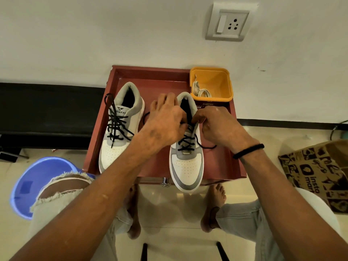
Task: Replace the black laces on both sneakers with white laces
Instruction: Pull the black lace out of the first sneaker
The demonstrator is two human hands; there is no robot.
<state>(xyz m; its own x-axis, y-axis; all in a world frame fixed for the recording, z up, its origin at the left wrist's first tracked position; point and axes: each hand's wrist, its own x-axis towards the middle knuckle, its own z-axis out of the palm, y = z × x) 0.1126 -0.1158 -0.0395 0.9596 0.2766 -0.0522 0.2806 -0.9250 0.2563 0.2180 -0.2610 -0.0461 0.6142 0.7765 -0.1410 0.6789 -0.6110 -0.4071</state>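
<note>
Sneakers, two, stand side by side in a red-brown tray (98, 129), toes toward the person. Left sneaker (120, 127): white perforated toe, grey panels and collar, black lace (115, 123) fully threaded, its ends lying loose over the tongue and the tray side. Right sneaker (186, 162): same make, its toe overhanging the tray's near edge. Its black lace (186, 142) crosses only the lower eyelets; one free end trails onto the tray floor to the right, another loops out to the left of the left hand.

Left hand (165, 125) lies over the right sneaker's collar and tongue, fingers curled down at the upper eyelets; it appears to pinch the lace there, though the contact is partly hidden. Right hand (218, 127) is at the opposite side of the tongue, thumb and forefinger closed on the lace. A black band (248, 150) circles the right wrist.

White laces (200, 91), flat and coiled, lie in a square yellow plastic tub (220, 80) at the tray's far right corner, just beyond the right sneaker's heel. The tray surface looks smooth and painted; a metal knob (165, 181) sits on its near face.

Surroundings: blue plastic bucket (28, 185) at left, printed cardboard box (320, 172) at right, wall socket (230, 22) above, glossy tiled floor.
</note>
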